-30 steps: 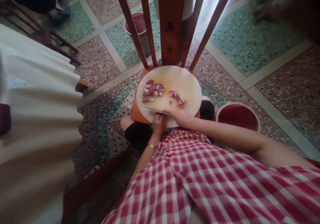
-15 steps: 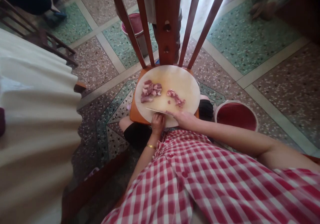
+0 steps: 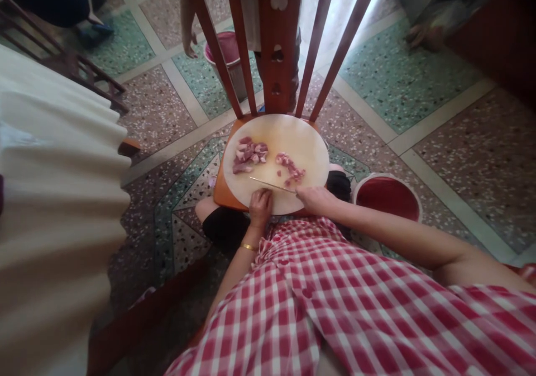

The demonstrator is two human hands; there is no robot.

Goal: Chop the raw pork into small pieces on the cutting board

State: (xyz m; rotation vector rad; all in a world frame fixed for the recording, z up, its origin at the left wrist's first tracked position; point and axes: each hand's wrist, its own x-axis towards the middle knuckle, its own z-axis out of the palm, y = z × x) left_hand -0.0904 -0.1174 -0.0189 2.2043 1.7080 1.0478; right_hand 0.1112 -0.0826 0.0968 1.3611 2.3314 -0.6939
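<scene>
A round pale cutting board [image 3: 301, 141] lies on the seat of a wooden chair [image 3: 278, 41]. A heap of raw meat chunks [image 3: 249, 155] sits on its left half, and a short row of smaller meat bits [image 3: 291, 168] lies near the middle. My right hand [image 3: 315, 198] is closed on a knife [image 3: 271, 185] whose thin blade points left across the board's near part. My left hand [image 3: 260, 204], with a gold bangle at the wrist, rests curled at the board's near edge just under the blade. What its fingers hold is hidden.
A red bucket [image 3: 387, 198] stands on the terrazzo floor right of the chair. A pink bucket [image 3: 228, 49] is behind the chair, beside a standing person's hand [image 3: 190, 43]. White pleated cloth [image 3: 58, 197] fills the left. Another person's hand [image 3: 421, 35] shows at top right.
The knife blade has swung a little further onto the board, toward the smaller meat bits. Both hands stay at the near edge. The view has drifted slightly.
</scene>
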